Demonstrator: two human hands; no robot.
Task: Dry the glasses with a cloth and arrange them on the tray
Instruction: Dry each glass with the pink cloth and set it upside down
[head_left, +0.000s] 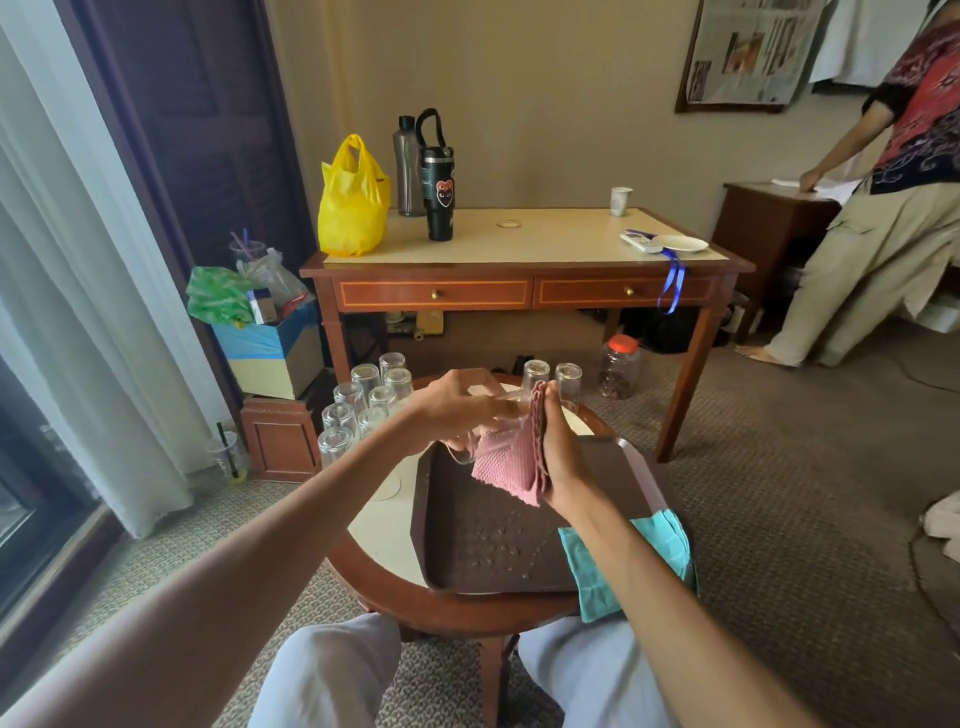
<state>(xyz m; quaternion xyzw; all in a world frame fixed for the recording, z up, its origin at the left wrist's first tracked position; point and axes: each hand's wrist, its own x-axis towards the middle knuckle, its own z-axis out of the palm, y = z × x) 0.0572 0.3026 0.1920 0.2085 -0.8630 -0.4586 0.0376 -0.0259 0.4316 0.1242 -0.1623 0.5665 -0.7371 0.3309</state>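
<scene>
1 glass (511, 410) against the cloth (506, 465), droplets (501, 543) dotting the tray (457, 499)

Soft daylight enters from the window (31, 291) at left; wide-angle bending warps the edges, hands slightly blurred.

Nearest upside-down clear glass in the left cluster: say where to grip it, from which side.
Grip the nearest upside-down clear glass round its side wall near the upturned base, coming from above and the near left. It stands rim down, and other glasses crowd its far and right sides. The left hand holds another glass, the right hand a pink cloth.
</scene>
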